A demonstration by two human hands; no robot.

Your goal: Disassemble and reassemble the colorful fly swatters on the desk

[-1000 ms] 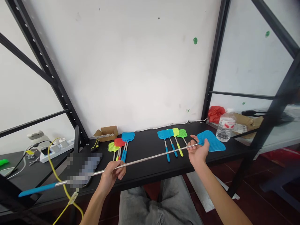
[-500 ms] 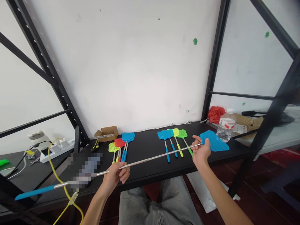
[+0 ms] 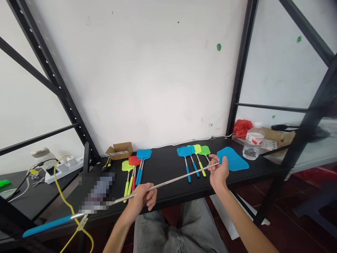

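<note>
A blue fly swatter [image 3: 233, 159] with a long extended metal rod lies across both my hands, above the front of the black table. My left hand [image 3: 142, 200] is closed around the middle of the rod; the blue grip reaches out past it to the lower left. At the other end, my right hand [image 3: 219, 171] pinches the rod just where it meets the blue head. Beyond the rod lie short swatters in two groups: yellow-green, red [image 3: 134, 161] and blue [image 3: 144, 154] ones on the left, blue, yellow and green [image 3: 204, 150] ones on the right.
A small open cardboard box [image 3: 119, 151] stands at the back left. To the right are a water bottle [image 3: 253, 142] and a red plastic bag [image 3: 242, 128]. A yellow cable [image 3: 61, 193] hangs near the swatter's grip. Black rack posts [image 3: 242, 66] flank the table.
The right hand and swatter head have moved left, while the left hand has shifted right and slightly down. The grip end has moved a little right and down. Both hands keep their hold.
</note>
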